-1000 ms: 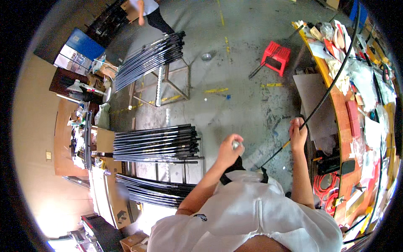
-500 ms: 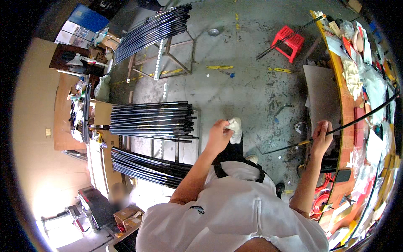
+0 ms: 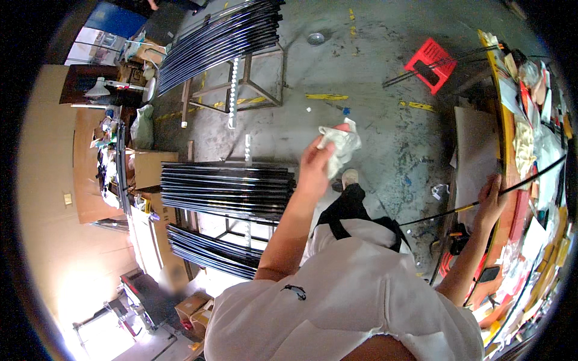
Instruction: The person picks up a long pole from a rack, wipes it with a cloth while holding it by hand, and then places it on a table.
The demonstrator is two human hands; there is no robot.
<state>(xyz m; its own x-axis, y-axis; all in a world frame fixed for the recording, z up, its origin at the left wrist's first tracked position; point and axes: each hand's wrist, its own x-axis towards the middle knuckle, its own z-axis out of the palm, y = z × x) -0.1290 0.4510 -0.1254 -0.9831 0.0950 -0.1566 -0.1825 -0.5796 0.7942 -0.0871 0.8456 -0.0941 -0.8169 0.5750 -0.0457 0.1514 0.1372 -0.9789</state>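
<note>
1. Your left grip (image 3: 317,157) is pinched on a white cloth (image 3: 344,145), soft and crumpled, its loose folds hanging above the grey concrete floor (image 3: 376,141).
2. Your right grip (image 3: 493,201) is closed around a long, slim black rod (image 3: 533,180) with a yellow band; the rod slants across at your right, its far end rising over the desk (image 3: 499,87).
3. That desk has a yellow edge and carries crinkled clear plastic, flat white sheets and a dark rectangular phone (image 3: 489,275).
4. To your left, straight glossy black tubes (image 3: 226,191) lie side by side in a bundle; farther ahead, another bundle (image 3: 221,47) rests on an angular metal frame (image 3: 282,78).
5. Ahead and to your right stands a red stool (image 3: 431,54), squarish, with thin dark rods crossing it.
</note>
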